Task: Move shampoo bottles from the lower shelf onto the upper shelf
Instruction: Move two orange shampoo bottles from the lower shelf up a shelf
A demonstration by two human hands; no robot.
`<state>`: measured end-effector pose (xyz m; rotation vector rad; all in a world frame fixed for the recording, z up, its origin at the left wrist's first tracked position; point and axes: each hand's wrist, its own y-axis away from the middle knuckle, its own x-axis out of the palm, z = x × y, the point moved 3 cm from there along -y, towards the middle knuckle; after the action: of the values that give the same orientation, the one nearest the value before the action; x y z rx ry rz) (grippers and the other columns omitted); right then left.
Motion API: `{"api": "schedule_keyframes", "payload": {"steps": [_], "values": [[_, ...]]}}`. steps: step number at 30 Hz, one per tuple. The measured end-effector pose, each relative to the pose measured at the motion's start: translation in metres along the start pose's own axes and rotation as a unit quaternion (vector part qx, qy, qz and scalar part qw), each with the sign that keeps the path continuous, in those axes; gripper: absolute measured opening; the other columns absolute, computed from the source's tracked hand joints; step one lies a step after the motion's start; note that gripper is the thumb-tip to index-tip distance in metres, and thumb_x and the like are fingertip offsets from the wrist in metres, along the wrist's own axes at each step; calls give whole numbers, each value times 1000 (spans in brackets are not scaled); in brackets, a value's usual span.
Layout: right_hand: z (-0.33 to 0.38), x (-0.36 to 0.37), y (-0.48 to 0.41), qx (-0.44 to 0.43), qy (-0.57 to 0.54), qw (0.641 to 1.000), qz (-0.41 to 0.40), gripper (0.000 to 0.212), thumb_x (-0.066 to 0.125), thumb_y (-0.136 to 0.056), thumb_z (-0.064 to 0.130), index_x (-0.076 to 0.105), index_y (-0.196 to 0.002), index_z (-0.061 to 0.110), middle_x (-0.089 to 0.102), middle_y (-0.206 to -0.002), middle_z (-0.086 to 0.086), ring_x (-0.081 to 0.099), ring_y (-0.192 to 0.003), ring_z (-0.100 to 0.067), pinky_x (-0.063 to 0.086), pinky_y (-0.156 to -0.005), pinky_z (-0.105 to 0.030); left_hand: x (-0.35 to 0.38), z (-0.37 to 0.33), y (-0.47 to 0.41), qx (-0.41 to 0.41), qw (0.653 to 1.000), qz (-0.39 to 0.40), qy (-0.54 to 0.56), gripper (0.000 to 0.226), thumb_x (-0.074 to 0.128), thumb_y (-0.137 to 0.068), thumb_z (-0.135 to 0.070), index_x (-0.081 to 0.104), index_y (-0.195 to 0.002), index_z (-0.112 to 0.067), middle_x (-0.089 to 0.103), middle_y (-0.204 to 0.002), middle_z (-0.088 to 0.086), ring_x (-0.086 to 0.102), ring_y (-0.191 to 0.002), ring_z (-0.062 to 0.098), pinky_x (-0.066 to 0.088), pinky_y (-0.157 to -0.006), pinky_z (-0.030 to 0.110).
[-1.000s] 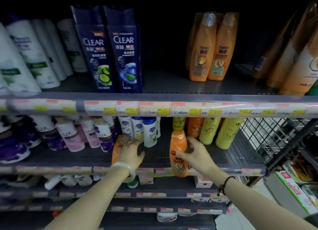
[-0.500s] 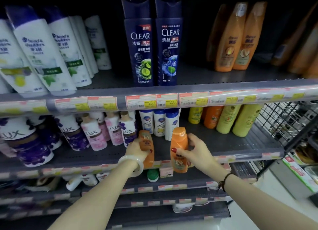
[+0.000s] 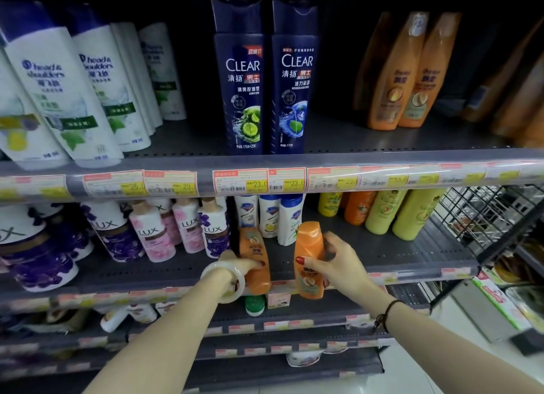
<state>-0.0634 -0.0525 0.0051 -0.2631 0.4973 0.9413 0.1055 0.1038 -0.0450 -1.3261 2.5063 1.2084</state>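
Two small orange shampoo bottles are held in front of the lower shelf (image 3: pixel 412 264). My left hand (image 3: pixel 235 264) grips the left orange bottle (image 3: pixel 254 261) from its left side, thumb across the label. My right hand (image 3: pixel 335 264) grips the right orange bottle (image 3: pixel 309 258) from the right, thumb on its front. Both bottles stand roughly upright, their bottoms hanging below the shelf's front edge. The upper shelf (image 3: pixel 338 134) carries two larger orange bottles (image 3: pixel 403 72) at the right and has a bare stretch between them and the CLEAR bottles.
The upper shelf also holds white Head & Shoulders bottles (image 3: pixel 64 99) at left and two dark blue CLEAR bottles (image 3: pixel 268 81) in the middle. On the lower shelf stand LUX bottles (image 3: pixel 153 231), white bottles (image 3: pixel 270 214) and yellow-green bottles (image 3: pixel 400 211). A wire basket (image 3: pixel 485 217) hangs at right.
The view has swung left and tilted up, showing more of the upper shelf. Both hands keep their hold on the orange bottles, which have come forward from the lower shelf.
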Motion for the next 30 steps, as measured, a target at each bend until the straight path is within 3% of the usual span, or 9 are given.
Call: {"api": "schedule_keyframes", "payload": {"steps": [6, 9, 12, 17, 20, 22, 24, 27, 30], "values": [[2, 0, -5, -4, 0, 1000, 9, 38, 75, -70, 41, 48, -96, 32, 60, -93, 18, 60, -87, -4, 50, -73, -24, -2, 1, 2, 19, 1000, -3, -4, 61, 76, -72, -24, 45, -120, -4, 54, -92, 11, 56, -81, 28, 48, -69, 38], [6, -1, -6, -9, -6, 1000, 9, 37, 74, -71, 41, 46, -95, 36, 57, -92, 24, 58, -85, 0, 50, -70, -21, -6, 4, 4, 50, 999, -14, 6, 53, 73, -75, -25, 50, -120, -7, 55, -99, 11, 57, -83, 27, 51, -74, 39], [10, 1, -7, -8, -21, 1000, 14, 37, 74, -72, 39, 46, -96, 37, 60, -98, 16, 61, -91, -8, 56, -73, -32, -13, 5, 9, 85, 995, -25, 41, 51, 70, -78, -18, 51, -125, -10, 58, -113, 15, 59, -84, 26, 52, -60, 31], [13, 6, -7, -12, -21, 1000, 14, 38, 75, -72, 37, 46, -96, 36, 58, -96, 18, 59, -94, -9, 53, -80, -32, -17, 1, 18, 65, 972, 21, 224, 57, 69, -78, -2, 48, -130, -9, 46, -133, 21, 57, -105, 47, 58, -47, 36], [15, 9, -7, -15, -22, 999, 19, 35, 75, -71, 40, 46, -91, 37, 60, -97, 16, 59, -93, -8, 50, -77, -26, -17, 0, 21, 73, 963, 27, 258, 58, 69, -79, -1, 49, -132, -12, 45, -136, 17, 55, -108, 45, 58, -49, 33], [15, 8, -6, -13, -19, 1000, 17, 36, 75, -71, 39, 48, -94, 35, 61, -101, 13, 59, -96, -9, 51, -80, -29, -16, 1, 22, 80, 960, 40, 265, 61, 67, -79, 1, 47, -134, -15, 45, -138, 16, 55, -109, 44, 59, -52, 34], [16, 6, -5, -9, -17, 1000, 12, 39, 75, -72, 38, 48, -100, 31, 61, -104, 10, 60, -98, -11, 55, -82, -36, -17, 2, 24, 92, 960, 54, 258, 65, 66, -79, 4, 45, -136, -16, 46, -137, 15, 56, -109, 41, 60, -56, 33], [16, 3, -3, -9, -24, 1000, 13, 38, 74, -72, 38, 48, -100, 31, 63, -107, 6, 62, -98, -15, 58, -75, -41, -18, -4, 32, 134, 971, 61, 186, 67, 66, -78, 3, 43, -138, -15, 49, -132, 13, 59, -105, 35, 60, -60, 29], [17, 1, -2, -10, -39, 999, 14, 41, 73, -74, 37, 49, -105, 27, 64, -113, 1, 63, -102, -20, 58, -71, -39, -22, -20, 43, 223, 973, 14, 64, 57, 67, -77, -1, 51, -131, -11, 59, -112, 7, 63, -84, 18, 56, -54, 19]]}}
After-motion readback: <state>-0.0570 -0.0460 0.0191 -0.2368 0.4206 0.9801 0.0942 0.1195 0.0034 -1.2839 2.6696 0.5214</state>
